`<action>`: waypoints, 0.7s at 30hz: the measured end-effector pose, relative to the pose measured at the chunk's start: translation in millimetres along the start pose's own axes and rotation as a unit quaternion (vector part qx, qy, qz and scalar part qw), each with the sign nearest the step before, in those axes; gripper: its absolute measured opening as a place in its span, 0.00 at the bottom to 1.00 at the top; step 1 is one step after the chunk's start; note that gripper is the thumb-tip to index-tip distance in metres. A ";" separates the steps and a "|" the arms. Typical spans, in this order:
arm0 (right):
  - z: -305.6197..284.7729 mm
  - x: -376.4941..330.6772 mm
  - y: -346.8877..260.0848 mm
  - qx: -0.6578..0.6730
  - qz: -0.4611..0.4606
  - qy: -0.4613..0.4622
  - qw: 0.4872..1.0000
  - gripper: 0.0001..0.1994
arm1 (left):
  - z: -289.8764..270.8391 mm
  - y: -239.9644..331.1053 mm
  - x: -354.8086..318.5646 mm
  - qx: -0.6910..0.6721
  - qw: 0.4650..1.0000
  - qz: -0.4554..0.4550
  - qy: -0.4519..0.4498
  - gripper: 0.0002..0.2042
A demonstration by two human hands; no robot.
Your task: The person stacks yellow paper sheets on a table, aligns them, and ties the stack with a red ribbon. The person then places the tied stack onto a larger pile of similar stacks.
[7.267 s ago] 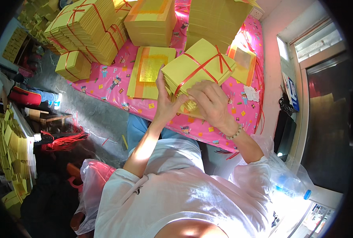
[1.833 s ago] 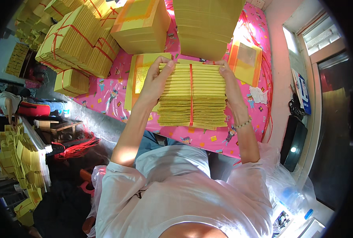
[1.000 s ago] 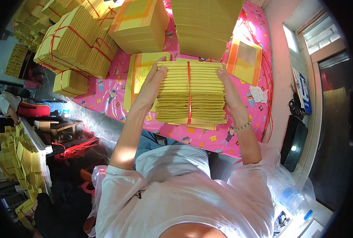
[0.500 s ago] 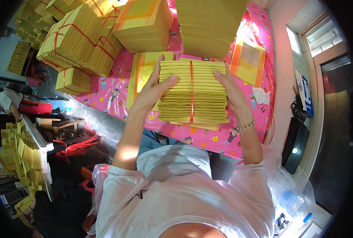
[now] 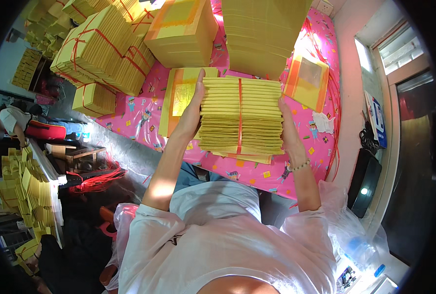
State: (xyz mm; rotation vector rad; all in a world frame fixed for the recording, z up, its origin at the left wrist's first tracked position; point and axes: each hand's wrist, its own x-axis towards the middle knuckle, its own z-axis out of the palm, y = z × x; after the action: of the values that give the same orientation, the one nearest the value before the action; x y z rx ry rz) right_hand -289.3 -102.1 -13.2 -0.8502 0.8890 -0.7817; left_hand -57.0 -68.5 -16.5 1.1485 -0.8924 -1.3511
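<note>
Left hand [image 5: 191, 115] and right hand [image 5: 289, 130], arms outstretched, flat palms clasping the red-tied yellow paper bundle [image 5: 241, 116] between them

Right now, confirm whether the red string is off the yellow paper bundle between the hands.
No, the red string runs down the middle of the yellow paper bundle.

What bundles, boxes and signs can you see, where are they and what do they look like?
Tied bundle: between both hands, yellow paper, red string.
Big bundles: upper left, yellow, red-strung.
Wrapped block: top middle, yellow-orange.
Flat packet: right of the bundle, orange-edged, shiny centre.
Sign: right wall, blue and white.
</note>
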 end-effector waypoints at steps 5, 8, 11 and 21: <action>-0.4 -4.8 -1.7 -0.018 0.031 0.000 0.999 0.38 | -1.4 -2.9 1.5 0.025 0.999 0.005 -0.018 0.32; 0.2 -4.7 -3.6 -0.028 0.026 -0.008 0.999 0.38 | -1.8 -4.1 3.1 0.010 1.000 -0.001 -0.016 0.32; -10.1 5.9 0.2 -0.025 0.016 -0.035 0.999 0.37 | 1.6 3.5 1.9 -0.030 0.999 -0.022 -0.021 0.31; -4.6 19.5 -1.4 -0.078 -0.097 -0.043 0.991 0.36 | 5.2 6.9 2.4 -0.030 0.999 -0.004 -0.011 0.31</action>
State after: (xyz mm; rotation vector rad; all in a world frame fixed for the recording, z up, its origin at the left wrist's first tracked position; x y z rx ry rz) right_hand -285.6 -120.6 -20.0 -1.1120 0.8063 -0.8453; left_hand -60.1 -72.3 -8.9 1.0938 -0.8586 -1.3911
